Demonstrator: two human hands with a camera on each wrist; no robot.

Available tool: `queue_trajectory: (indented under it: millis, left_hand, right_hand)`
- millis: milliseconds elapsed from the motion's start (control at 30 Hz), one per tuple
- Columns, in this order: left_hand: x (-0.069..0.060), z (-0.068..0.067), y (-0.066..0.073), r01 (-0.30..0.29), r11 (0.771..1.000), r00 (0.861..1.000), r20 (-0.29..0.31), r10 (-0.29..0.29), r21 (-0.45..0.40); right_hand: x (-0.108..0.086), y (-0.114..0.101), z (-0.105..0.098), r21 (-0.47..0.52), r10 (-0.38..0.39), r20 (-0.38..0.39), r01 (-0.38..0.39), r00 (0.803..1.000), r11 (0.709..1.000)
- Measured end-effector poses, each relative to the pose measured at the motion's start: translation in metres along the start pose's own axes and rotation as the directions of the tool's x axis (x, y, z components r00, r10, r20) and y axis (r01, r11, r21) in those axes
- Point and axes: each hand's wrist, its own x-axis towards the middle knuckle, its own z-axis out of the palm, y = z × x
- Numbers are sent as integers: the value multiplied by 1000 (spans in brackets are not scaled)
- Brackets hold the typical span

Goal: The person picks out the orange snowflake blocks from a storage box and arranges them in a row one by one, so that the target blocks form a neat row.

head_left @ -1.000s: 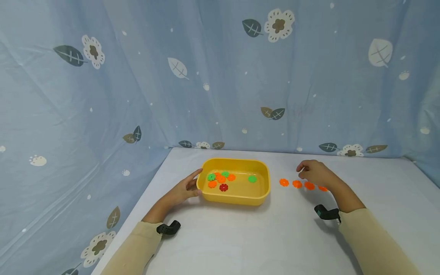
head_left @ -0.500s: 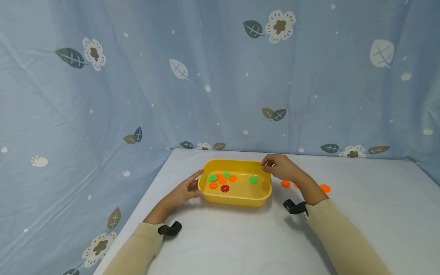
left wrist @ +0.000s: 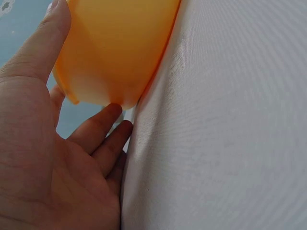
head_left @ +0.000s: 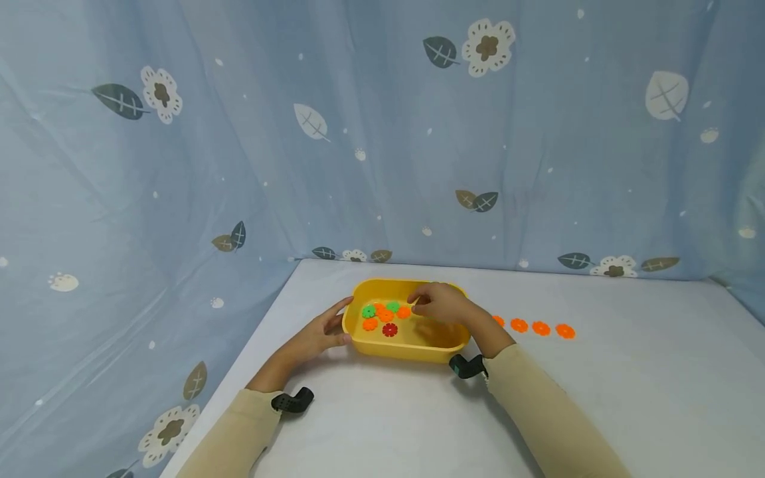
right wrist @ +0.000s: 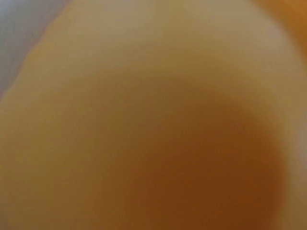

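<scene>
A yellow tray (head_left: 391, 350) holds several flower-shaped discs: orange (head_left: 370, 324), green (head_left: 368, 311) and one red disc (head_left: 390, 330). My left hand (head_left: 313, 334) grips the tray's left end, thumb at the front corner and index finger at the back one. In the left wrist view, the thumb and fingertips of the left hand (left wrist: 72, 153) lie against the tray (left wrist: 117, 48). My right hand (head_left: 445, 304) is over the tray's right half, fingers loosely bent beside an orange disc (head_left: 404, 312); nothing shows between them. Blurred yellow-orange plastic (right wrist: 144, 120) fills the right wrist view.
Right of the tray, a row of orange discs (head_left: 519, 325) lies on the white tabletop (head_left: 382, 425), the nearest partly behind the right wrist. A blue patterned curtain (head_left: 370, 166) hangs behind and to the left.
My right hand has moved left from above the row of orange discs, across the tray's right rim, and down into the tray. The left hand stays at the tray's left end.
</scene>
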Motion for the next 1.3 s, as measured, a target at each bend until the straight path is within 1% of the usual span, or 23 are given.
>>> queue_trajectory:
  millis: [67, 167, 300, 400, 433, 533, 633, 667, 767, 867, 933, 1000, 1067, 1133, 1233, 1300]
  left_hand:
    - [0, -1, 1, -2, 1000, 1000, -2, 2, 1]
    - [0, -2, 1, -19, 1000, 1000, 14, 19, 1]
    - [-1, -3, 1, -1, 1000, 1000, 11, 1, 13]
    - [-1, -3, 4, 14, 1000, 1000, 13, -14, 25]
    - [-1, -3, 6, 16, 999, 1000, 16, -16, 29]
    - [-5, -3, 20, 15, 999, 999, 31, -16, 34]
    - [-9, -2, 31, 4, 1000, 999, 37, -5, 19]
    - [-9, -2, 29, -3, 1000, 999, 32, 2, 16]
    - [-6, -1, 15, -10, 1000, 1000, 13, 10, 9]
    - [-3, -1, 1, -11, 1000, 1000, 2, 11, 18]
    - [-2, -1, 0, -3, 1000, 1000, 7, 3, 13]
    - [-2, -1, 0, 6, 1000, 1000, 12, -7, 15]
    - [-3, -1, 3, 13, 1000, 1000, 17, -13, 19]
    - [-6, -1, 11, 13, 1000, 1000, 24, -13, 22]
    - [-10, -1, 24, 4, 1000, 1000, 24, -5, 28]
    - [-13, -1, 30, 2, 1000, 1000, 25, -2, 24]
  right_hand:
    - [4, -2, 6, -19, 8, 15, -7, 1000, 1000]
    - [8, -3, 13, -56, 32, 48, -29, 998, 998]
    - [10, -6, 19, -116, 61, 95, -49, 994, 992]
    - [9, -8, 21, -164, 87, 115, -68, 990, 984]
    - [9, -8, 21, -173, 96, 119, -75, 988, 982]
    - [9, -8, 21, -199, 110, 122, -84, 986, 976]
    - [9, -6, 22, -198, 118, 115, -94, 986, 976]
    - [10, -5, 22, -196, 120, 111, -97, 987, 976]
    - [10, -2, 23, -192, 110, 93, -90, 990, 977]
    - [11, 0, 25, -209, 64, 85, -45, 994, 977]
    - [10, 1, 25, -222, 38, 76, -20, 996, 975]
    - [9, 0, 26, -215, 42, 65, -27, 997, 976]
    - [9, 0, 26, -205, 70, 48, -58, 996, 977]
    - [9, -1, 26, -202, 100, 34, -91, 994, 975]
    - [9, -3, 26, -214, 116, 30, -107, 993, 971]
    - [9, -3, 26, -220, 115, 31, -106, 993, 970]
